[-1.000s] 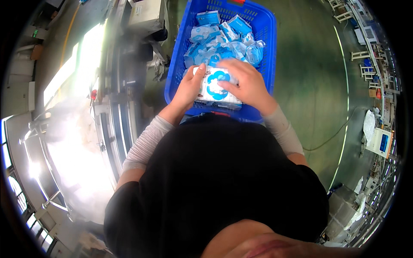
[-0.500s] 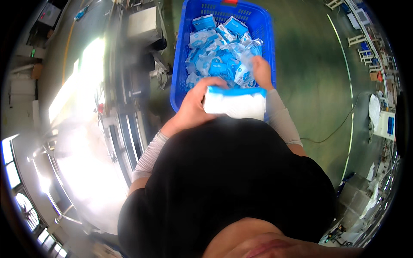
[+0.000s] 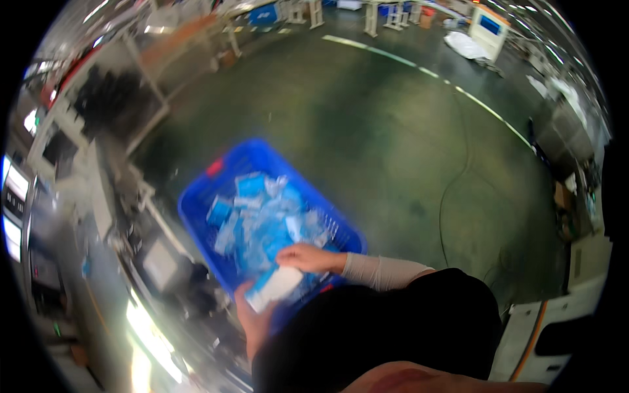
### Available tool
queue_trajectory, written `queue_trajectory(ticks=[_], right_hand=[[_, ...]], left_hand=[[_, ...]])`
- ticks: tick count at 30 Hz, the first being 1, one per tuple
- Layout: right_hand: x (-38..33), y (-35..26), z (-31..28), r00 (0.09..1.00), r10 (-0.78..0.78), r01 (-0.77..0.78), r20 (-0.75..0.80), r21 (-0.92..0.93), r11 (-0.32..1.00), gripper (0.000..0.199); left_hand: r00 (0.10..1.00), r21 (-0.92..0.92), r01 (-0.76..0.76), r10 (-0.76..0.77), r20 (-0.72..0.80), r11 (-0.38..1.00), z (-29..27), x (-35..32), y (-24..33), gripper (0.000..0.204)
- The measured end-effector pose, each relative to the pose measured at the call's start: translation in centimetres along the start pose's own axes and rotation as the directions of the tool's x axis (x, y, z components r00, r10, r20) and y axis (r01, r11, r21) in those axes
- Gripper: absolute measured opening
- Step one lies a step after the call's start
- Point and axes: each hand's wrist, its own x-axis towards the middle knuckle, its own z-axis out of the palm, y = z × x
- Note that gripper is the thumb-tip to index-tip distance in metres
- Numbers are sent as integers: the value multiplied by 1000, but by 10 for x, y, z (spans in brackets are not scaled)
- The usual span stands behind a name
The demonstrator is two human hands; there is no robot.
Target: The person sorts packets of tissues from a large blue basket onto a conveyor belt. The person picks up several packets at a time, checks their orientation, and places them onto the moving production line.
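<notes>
My left hand [image 3: 252, 318] is closed round one end of a white-and-blue tissue pack [image 3: 278, 287], thumb and fingers on either side. At the pack's other end my right hand [image 3: 306, 257] has its fingers curled and pressed against it; motion blur hides the fingertips. Both hands are over the near end of a blue plastic basket [image 3: 314, 195]. Crumpled blue, white and clear plastic wrappers and packs [image 3: 259, 226] fill the basket in a loose heap.
Machinery [image 3: 160, 265] stands close along the basket's left side. Green floor [image 3: 380, 137] stretches beyond and to the right, with a dark cable [image 3: 449, 196] lying across it. Benches [image 3: 370, 19] line the far side. A white cabinet [image 3: 560, 340] is at lower right.
The view has swung round to the right, so the basket now appears lower and tilted. My right hand has come from the wrappers onto the tissue pack; my left still holds it.
</notes>
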Motion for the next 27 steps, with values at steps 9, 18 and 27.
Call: queue_trajectory(ticks=[9, 18, 27], right_hand=[[-13, 30, -4, 974, 226, -167, -30, 579, 798, 24], [-17, 10, -20, 1000, -8, 5, -30, -91, 996, 25], [1, 65, 11, 712, -702, 622, -28, -438, 649, 36]], left_hand=[[964, 4, -148, 143, 226, 989, 4, 25, 12, 53], [920, 34, -372, 363, 151, 928, 1, 36, 27, 58], [965, -698, 235, -251, 82, 676, 45, 27, 34, 64]])
